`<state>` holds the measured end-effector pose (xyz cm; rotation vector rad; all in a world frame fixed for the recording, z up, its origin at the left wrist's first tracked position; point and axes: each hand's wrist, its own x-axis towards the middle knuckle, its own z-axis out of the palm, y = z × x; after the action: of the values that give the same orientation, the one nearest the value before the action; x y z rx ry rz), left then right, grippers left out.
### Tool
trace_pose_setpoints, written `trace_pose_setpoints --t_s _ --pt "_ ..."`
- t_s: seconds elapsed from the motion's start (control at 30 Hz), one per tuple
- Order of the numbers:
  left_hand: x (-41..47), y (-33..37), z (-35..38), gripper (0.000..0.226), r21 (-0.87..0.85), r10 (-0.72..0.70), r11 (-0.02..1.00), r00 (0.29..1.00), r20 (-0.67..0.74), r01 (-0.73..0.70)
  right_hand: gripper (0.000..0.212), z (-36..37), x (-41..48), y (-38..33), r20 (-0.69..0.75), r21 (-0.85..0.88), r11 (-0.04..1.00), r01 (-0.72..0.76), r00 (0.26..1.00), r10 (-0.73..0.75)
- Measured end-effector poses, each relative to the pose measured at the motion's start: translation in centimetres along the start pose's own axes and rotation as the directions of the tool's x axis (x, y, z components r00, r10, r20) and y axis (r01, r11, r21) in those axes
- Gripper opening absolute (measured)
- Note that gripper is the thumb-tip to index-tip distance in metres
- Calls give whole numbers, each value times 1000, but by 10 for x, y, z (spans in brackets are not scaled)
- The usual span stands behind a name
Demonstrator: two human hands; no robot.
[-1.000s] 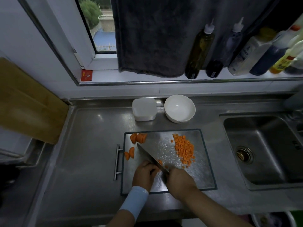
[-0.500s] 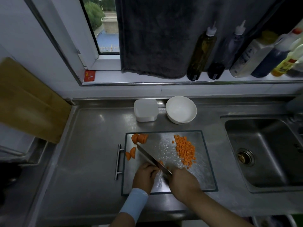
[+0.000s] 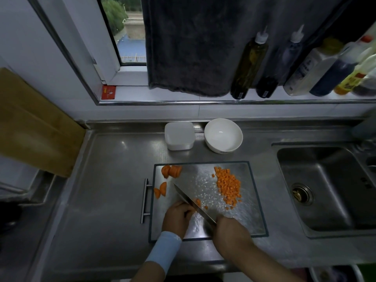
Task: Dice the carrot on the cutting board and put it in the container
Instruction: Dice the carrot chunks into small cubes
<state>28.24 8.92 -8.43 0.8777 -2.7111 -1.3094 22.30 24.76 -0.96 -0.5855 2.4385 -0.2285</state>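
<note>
A steel cutting board (image 3: 250, 220) lies on the counter. My right hand (image 3: 232, 231) grips the handle of a cleaver (image 3: 191, 202), its blade slanting up-left across the board. My left hand (image 3: 178, 217), fingers curled, holds down a small carrot piece (image 3: 197, 202) against the blade. A heap of diced carrot (image 3: 227, 186) lies on the board's right half. Uncut carrot chunks (image 3: 172, 171) sit at the top left corner, and carrot slices (image 3: 160, 190) lie at the left edge. A white square container (image 3: 179, 136) stands behind the board.
A white bowl (image 3: 223, 135) stands right of the container. A steel sink (image 3: 329, 190) lies to the right. A wooden board (image 3: 34, 127) leans at the left. Several bottles (image 3: 248, 64) line the window sill under a dark towel (image 3: 195, 43).
Hands and cleaver stay almost in the same place, with only slight shifts of the blade over the carrot piece. The carrot heaps lie as before.
</note>
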Motion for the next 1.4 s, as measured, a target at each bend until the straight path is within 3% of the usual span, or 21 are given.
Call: trace_pose_setpoints --t_s 0.17,0.37,0.6,0.8,0.97,1.2,1.27,1.4 --pt "2 0 1 9 66 -22 998 999 31 20 17 16 22 -1 -11 72 996 53 999 -53" --pt "2 5 0 10 53 -77 996 996 43 75 20 19 41 -9 -24 43 993 113 993 -112" --pt "14 33 -1 19 31 -176 984 983 48 174 20 -4 43 18 -55 112 994 1 998 5" --pt "44 78 14 14 -41 -153 986 979 134 160 31 -31 42 48 -84 198 978 -60 993 78" --pt "49 76 -6 18 -93 -293 952 956 7 293 28 -32 37 49 -111 231 973 11 994 15" --pt "36 48 -33 25 -210 -342 930 919 -197 302 20 -13 33 53 -67 178 982 69 996 -58" --pt "32 49 -33 31 -199 -292 948 923 -251 246 23 -16 36 59 -82 170 984 62 995 -49" --pt "26 62 -31 41 -159 -36 986 891 -453 -42 20 -43 33 65 -118 132 981 145 984 -130"
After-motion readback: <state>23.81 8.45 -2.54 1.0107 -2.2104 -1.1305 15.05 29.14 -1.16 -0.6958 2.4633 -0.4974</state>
